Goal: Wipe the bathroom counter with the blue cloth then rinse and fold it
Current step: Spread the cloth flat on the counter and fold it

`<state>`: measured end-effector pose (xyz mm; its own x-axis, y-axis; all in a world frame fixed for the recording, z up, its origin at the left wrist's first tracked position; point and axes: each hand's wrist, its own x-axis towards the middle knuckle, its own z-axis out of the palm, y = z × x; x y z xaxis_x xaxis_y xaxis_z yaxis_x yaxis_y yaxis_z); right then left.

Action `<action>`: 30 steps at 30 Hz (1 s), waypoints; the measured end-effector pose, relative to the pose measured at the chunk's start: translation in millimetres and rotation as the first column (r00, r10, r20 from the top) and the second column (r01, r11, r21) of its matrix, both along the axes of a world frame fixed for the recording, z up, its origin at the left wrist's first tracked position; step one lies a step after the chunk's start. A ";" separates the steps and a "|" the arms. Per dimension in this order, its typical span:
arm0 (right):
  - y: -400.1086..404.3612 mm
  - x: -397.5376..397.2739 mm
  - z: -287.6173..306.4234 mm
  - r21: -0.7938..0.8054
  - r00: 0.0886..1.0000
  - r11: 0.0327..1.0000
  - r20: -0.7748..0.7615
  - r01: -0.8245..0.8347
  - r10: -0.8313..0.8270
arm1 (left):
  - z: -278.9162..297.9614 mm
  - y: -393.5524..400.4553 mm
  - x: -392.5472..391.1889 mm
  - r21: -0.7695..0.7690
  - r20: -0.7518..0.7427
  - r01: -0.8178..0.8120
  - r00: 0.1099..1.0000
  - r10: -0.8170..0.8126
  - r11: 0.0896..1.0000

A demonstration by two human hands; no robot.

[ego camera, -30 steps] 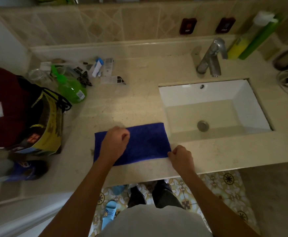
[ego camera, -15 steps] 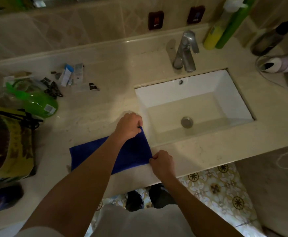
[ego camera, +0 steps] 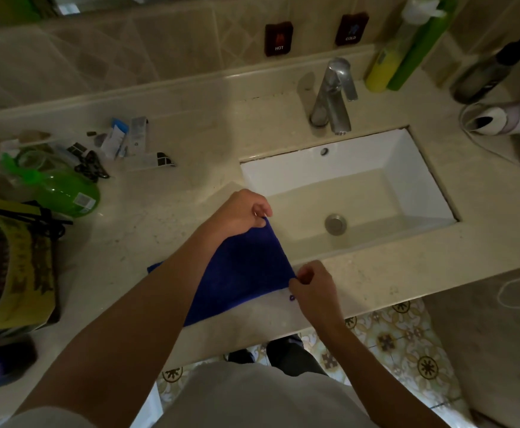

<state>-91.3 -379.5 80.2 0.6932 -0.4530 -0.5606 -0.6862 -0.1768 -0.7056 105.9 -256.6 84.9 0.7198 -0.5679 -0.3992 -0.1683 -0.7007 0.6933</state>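
The blue cloth (ego camera: pixel 246 270) lies on the counter (ego camera: pixel 172 193) just left of the sink (ego camera: pixel 345 193), its right edge now raised. The left hand (ego camera: pixel 240 213) has crossed to pinch the far right corner and the right hand (ego camera: pixel 312 287) pinches the near one — a second ago the left pressed flat on the cloth. Judged: a fold leftward is starting, with the faucet (ego camera: pixel 334 94) beyond the fingers.

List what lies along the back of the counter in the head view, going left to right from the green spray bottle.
green spray bottle → small tubes and packets → faucet → yellow bottle → green bottle → dark bottle → hair dryer.
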 end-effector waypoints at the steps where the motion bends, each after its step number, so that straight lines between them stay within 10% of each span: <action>1: 1.8 0.0 4.3 0.000 1.000 1.000 0.009 -0.019 0.019 | 5.4 6.2 1.6 -0.014 0.007 0.012 1.000 -0.012 1.000; 16: 140.9 15.0 9.8 -0.180 0.713 0.725 0.134 -0.665 0.688 | 14.7 194.7 -12.5 0.002 0.047 -0.128 0.991 0.128 0.992; 30: 224.1 14.5 -23.2 -0.329 0.505 0.438 -0.154 -0.836 0.849 | -33.4 243.4 -47.9 -0.005 0.142 -0.328 0.935 0.325 0.945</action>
<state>-76.9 -155.4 56.9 0.8483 0.2248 -0.4794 -0.0489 -0.8682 -0.4937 58.0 -13.1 51.5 0.9133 -0.2860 -0.2901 -0.0218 -0.7454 0.6662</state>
